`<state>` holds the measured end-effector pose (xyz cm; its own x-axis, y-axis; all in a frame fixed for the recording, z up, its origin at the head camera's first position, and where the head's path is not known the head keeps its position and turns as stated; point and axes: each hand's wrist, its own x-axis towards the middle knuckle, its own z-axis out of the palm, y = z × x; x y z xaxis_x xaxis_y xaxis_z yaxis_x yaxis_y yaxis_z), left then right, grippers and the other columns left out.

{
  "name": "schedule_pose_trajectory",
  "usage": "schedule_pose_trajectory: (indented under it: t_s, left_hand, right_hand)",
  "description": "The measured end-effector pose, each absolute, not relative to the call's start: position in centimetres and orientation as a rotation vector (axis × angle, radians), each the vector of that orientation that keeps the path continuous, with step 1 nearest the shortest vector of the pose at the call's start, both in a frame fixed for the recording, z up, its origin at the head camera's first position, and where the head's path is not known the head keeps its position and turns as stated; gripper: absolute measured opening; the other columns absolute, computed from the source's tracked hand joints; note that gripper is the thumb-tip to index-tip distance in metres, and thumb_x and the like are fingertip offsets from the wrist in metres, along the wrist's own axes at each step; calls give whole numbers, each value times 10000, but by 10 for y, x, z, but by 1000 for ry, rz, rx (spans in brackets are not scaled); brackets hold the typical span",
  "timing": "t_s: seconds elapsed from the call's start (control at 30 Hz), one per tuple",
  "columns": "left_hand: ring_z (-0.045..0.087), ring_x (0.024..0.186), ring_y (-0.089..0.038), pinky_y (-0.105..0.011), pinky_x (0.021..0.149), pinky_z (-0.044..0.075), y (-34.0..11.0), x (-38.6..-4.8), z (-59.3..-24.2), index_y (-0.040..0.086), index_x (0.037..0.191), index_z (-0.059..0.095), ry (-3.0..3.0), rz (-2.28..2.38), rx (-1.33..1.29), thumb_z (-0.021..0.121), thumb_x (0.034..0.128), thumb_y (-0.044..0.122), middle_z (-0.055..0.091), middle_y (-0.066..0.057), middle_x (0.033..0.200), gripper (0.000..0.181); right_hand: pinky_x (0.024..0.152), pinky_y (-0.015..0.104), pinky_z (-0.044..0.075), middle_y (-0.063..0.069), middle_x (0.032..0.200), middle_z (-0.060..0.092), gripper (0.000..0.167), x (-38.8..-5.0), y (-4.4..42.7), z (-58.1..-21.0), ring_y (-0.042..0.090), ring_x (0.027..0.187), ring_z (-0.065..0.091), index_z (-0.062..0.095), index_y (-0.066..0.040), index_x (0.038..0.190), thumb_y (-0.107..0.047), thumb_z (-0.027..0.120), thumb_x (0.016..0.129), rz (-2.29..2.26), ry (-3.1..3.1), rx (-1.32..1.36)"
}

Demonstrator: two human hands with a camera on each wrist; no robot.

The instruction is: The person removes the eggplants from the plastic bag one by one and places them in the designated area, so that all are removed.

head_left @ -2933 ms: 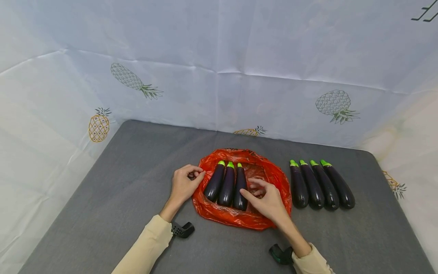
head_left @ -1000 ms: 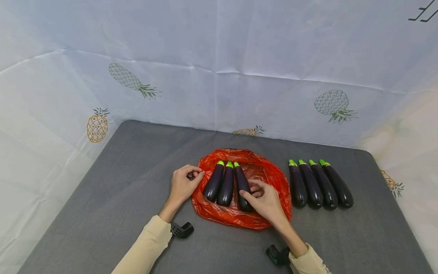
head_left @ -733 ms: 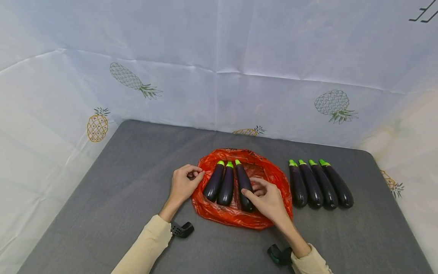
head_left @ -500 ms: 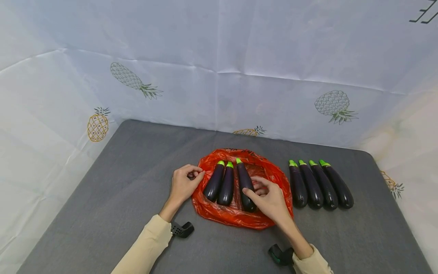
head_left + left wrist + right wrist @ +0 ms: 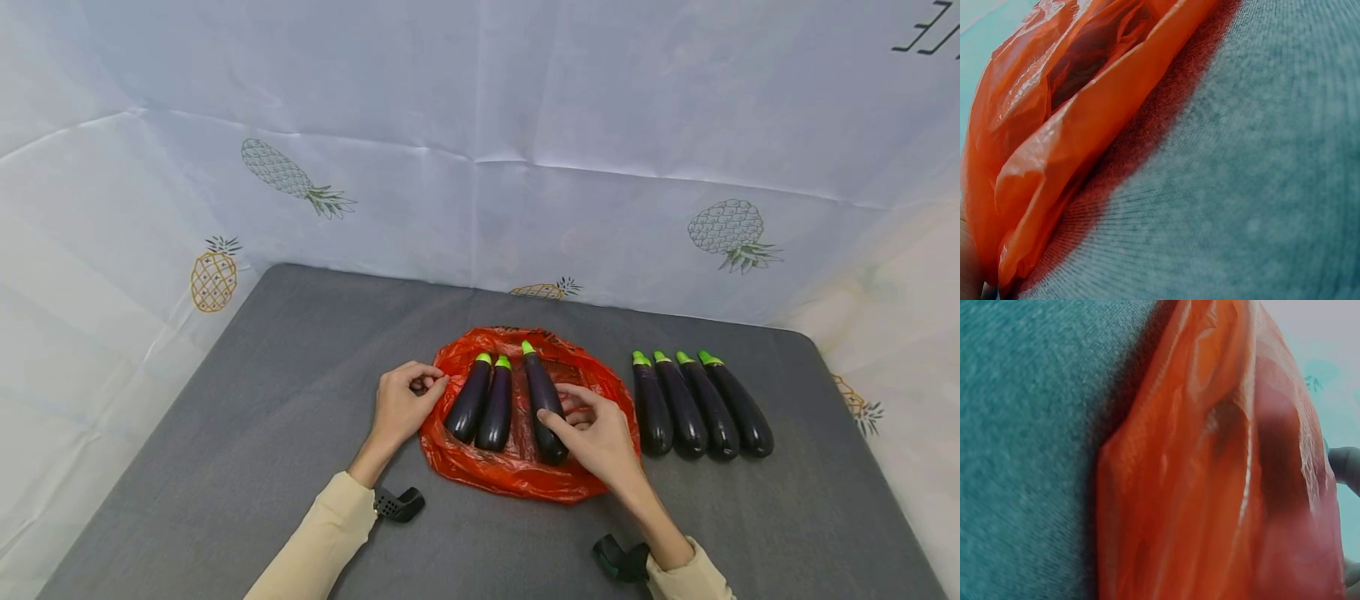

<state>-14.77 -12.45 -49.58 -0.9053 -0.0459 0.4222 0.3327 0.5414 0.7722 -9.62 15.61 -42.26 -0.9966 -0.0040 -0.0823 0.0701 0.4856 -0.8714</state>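
A red plastic bag (image 5: 480,479) lies with its mouth spread wide, and two eggplants (image 5: 467,406) rest side by side in its left part. My right hand (image 5: 596,429) grips a third eggplant (image 5: 543,400) by its lower half, thumb on the near side, inside the bag and apart from the other two. At the bag's left rim my left hand (image 5: 405,400) pinches the plastic between thumb and finger. The left wrist view shows the bag's folded edge (image 5: 1079,144), with only a sliver of hand. In the right wrist view the bag wall (image 5: 1179,487) hides most of the hand.
Several more eggplants (image 5: 701,408) lie in a row on the grey tabletop (image 5: 315,333), just right of the bag. A white pineapple-print cloth (image 5: 420,217) hangs behind the table and along its sides.
My right hand has shifted the third eggplant to the right and slightly away from me, opening a gap beside the other two. My left hand stays at the bag's rim.
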Motion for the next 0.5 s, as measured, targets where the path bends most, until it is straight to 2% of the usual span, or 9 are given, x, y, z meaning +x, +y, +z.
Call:
schedule_pose_trajectory:
  t_s: [0.17,0.5]
  left_hand:
    - [554,619,-63,-216,618,493,-124,-148,-495,82,802,764,-2393,-1319,-229,808,846,86,644,-20,691,62]
    - [551,620,-55,-216,618,490,-125,-147,-496,90,802,765,-2397,-1320,-229,807,851,92,645,-16,694,65]
  right_hand:
    - [666,208,523,161,1022,712,466,-97,158,-420,85,744,645,673,-52,1297,-162,811,866,-1570,2652,53]
    - [722,209,532,123,1047,717,482,-97,164,-417,111,801,659,675,-103,1311,-210,819,864,-1492,2709,76]
